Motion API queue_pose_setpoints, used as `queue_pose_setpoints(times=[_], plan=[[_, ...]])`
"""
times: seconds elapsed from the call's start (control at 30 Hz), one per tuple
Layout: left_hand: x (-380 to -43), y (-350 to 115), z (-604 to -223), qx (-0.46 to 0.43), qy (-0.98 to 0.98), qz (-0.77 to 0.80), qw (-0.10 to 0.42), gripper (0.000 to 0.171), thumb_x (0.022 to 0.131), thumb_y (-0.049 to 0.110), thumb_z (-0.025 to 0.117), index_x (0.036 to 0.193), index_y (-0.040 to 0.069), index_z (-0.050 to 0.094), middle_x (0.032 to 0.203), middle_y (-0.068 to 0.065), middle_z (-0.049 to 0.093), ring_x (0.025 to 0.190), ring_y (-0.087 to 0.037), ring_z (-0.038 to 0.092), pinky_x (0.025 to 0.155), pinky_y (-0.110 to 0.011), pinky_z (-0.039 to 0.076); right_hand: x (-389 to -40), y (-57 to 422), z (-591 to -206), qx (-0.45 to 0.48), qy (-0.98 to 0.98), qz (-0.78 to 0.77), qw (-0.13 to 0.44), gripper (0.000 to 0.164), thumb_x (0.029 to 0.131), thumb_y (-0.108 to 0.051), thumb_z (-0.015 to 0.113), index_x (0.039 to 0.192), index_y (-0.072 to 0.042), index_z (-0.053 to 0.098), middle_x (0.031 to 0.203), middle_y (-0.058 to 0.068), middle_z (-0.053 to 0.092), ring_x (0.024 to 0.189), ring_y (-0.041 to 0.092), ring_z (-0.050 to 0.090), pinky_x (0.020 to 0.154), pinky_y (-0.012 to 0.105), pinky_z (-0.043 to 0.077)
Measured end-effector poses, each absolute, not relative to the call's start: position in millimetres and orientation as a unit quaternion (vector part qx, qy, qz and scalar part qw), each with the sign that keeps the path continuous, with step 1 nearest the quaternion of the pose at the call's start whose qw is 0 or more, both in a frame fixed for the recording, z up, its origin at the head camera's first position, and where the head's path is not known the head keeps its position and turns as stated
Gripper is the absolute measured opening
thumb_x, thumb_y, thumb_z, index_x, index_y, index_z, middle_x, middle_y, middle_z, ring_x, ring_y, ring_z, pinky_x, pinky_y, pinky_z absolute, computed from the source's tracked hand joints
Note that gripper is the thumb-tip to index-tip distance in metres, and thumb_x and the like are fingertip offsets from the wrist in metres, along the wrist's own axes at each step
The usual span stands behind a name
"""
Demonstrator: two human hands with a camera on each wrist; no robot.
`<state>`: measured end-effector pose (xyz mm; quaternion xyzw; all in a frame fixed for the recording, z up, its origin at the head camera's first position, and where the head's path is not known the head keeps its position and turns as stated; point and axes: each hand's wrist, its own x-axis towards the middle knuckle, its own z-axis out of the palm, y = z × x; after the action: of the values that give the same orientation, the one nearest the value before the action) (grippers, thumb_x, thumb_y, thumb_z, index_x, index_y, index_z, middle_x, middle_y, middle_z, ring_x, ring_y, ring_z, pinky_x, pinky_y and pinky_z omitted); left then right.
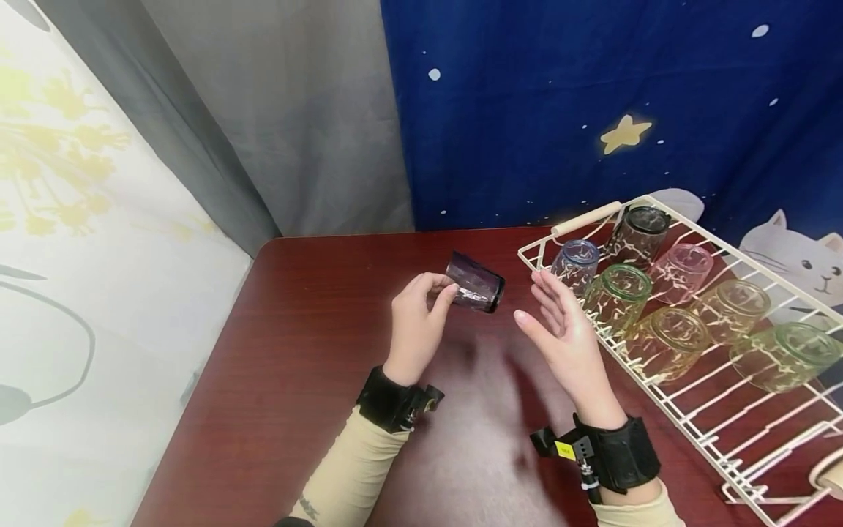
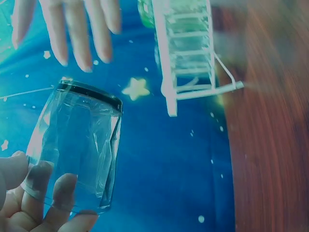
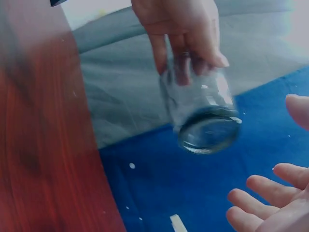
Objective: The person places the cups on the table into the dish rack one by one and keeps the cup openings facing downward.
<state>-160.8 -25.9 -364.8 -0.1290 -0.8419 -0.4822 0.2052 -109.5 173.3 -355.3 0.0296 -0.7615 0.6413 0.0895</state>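
A dark purple-tinted glass tumbler is held above the table by my left hand, thumb and fingers pinching its open end. It lies tilted on its side in the air, its thick base pointing right. In the left wrist view, fingertips show through the clear wall of the tumbler. Just beyond that base is my right hand, its fingers extended and thumb apart, holding nothing. The right wrist view shows a gap between the right hand and the tumbler.
On the right of the dark red table stands a white wire rack with wooden handles. Several tinted glasses, among them a blue one and a green one, sit in it. Grey and blue curtains hang behind.
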Motion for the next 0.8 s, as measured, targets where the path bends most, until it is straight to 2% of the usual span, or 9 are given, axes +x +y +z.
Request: queue_pose_setpoints(times=[0.1, 0.3, 0.37, 0.43, 0.63, 0.8], plan=[[-153.1, -24.3, -364.1, -0.120, -0.834, -0.503, 0.190, 0.015, 0.093, 0.023, 0.066, 0.097, 0.009, 0.068, 0.090, -0.004, 0.070, 0.082, -0.012, 0.067, 0.075, -0.023, 0.057, -111.1, 170.7, -359.7, 0.041, -0.755, 0.651, 0.068, 0.069, 0.092, -0.009, 0.063, 0.152, -0.016, 0.029, 0.154, 0.007, 0.039, 0.134, 0.002, 0.043, 0.106, 0.006, 0.036], [-139.9, -21.0, -363.4, -0.094, -0.824, -0.536, 0.160, 0.014, 0.092, 0.024, 0.066, 0.094, 0.011, 0.067, 0.084, -0.004, 0.070, 0.077, -0.011, 0.067, 0.069, -0.020, 0.053, -112.8, 166.1, -366.1, 0.076, -0.750, 0.656, 0.039, 0.081, 0.089, -0.006, 0.066, 0.154, -0.026, 0.022, 0.157, 0.009, 0.033, 0.142, 0.027, 0.038, 0.104, 0.005, 0.035], [-137.0, -19.5, -364.3, -0.091, -0.818, -0.547, 0.151, 0.014, 0.093, 0.024, 0.066, 0.093, 0.010, 0.067, 0.083, -0.004, 0.070, 0.075, -0.010, 0.066, 0.065, -0.018, 0.052, -113.0, 164.8, -367.7, 0.086, -0.753, 0.652, 0.033, 0.083, 0.089, -0.007, 0.067, 0.154, -0.029, 0.021, 0.158, 0.009, 0.032, 0.141, 0.029, 0.038, 0.104, 0.004, 0.034], [-134.8, -17.8, -365.7, -0.091, -0.812, -0.558, 0.143, 0.014, 0.092, 0.024, 0.066, 0.093, 0.010, 0.067, 0.082, -0.004, 0.070, 0.074, -0.009, 0.065, 0.062, -0.017, 0.050, -113.2, 163.6, -368.9, 0.091, -0.758, 0.645, 0.033, 0.084, 0.088, -0.007, 0.068, 0.154, -0.032, 0.021, 0.158, 0.008, 0.032, 0.139, 0.024, 0.041, 0.103, 0.003, 0.034], [-129.8, -14.3, -368.7, -0.087, -0.808, -0.566, 0.137, 0.013, 0.091, 0.023, 0.067, 0.092, 0.010, 0.067, 0.079, -0.005, 0.068, 0.070, -0.007, 0.061, 0.058, -0.018, 0.049, -113.8, 161.1, -373.4, 0.102, -0.766, 0.633, 0.050, 0.083, 0.087, -0.005, 0.069, 0.153, -0.031, 0.025, 0.154, 0.010, 0.037, 0.126, -0.008, 0.046, 0.100, 0.004, 0.038], [-127.2, -13.5, -369.7, -0.082, -0.808, -0.568, 0.138, 0.013, 0.091, 0.023, 0.068, 0.092, 0.010, 0.067, 0.079, -0.005, 0.067, 0.071, -0.006, 0.061, 0.059, -0.017, 0.049, -113.6, 160.3, -375.0, 0.108, -0.760, 0.639, 0.053, 0.081, 0.088, -0.004, 0.068, 0.154, -0.025, 0.025, 0.153, 0.014, 0.038, 0.125, -0.013, 0.044, 0.098, 0.005, 0.041]])
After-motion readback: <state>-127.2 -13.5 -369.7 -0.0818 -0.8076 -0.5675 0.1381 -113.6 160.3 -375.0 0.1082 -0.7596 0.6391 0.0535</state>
